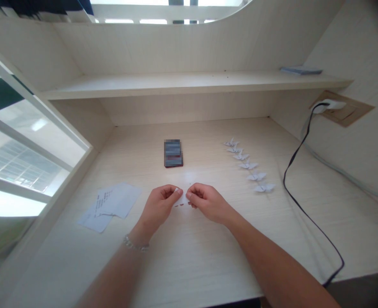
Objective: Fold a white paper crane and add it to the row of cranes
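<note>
1. Nearest, the person's two forearms reached in over a pale wooden desk (182,267), and a beaded bracelet (135,244) circled the left wrist.
2. The left hand (160,203) had its thumb and fingers pinched together on the left side of a small white piece of paper (182,199).
3. The right hand (208,202) pinched the same paper from the right, its fingers curled in; the paper sat between both hands, above the middle of the desk, with small reddish marks along its near edge.
4. To the left, two overlapping white sheets (124,200) lay flat, one bearing lines of writing too small to read.
5. To the right, a black cable (299,207) ran from the desk's near edge up to a white plug (335,104) in a wall socket plate (357,113).
6. Between hand and cable, six white folded paper figures (248,165) stood in a slanting row.
7. Beyond the hands lay a dark rectangular object (173,153), its surface blurred out.
8. Farther back, a shelf (176,83) carried a thin flat item (301,69) near its right end.
</note>
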A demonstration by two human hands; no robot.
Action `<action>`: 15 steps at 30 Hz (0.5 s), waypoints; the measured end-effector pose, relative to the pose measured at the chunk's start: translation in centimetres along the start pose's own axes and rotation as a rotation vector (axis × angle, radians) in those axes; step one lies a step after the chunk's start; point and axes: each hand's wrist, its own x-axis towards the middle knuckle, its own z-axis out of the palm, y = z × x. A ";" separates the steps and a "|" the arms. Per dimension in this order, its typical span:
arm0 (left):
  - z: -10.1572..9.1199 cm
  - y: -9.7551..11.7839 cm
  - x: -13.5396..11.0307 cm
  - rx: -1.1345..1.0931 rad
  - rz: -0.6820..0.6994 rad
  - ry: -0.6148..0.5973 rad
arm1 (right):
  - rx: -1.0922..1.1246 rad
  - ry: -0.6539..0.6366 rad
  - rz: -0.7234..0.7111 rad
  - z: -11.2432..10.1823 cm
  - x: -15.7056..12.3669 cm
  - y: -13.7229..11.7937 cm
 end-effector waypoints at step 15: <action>-2.2 0.2 0.4 -0.155 -0.004 0.176 | 0.281 -0.028 0.078 -0.7 0.4 0.3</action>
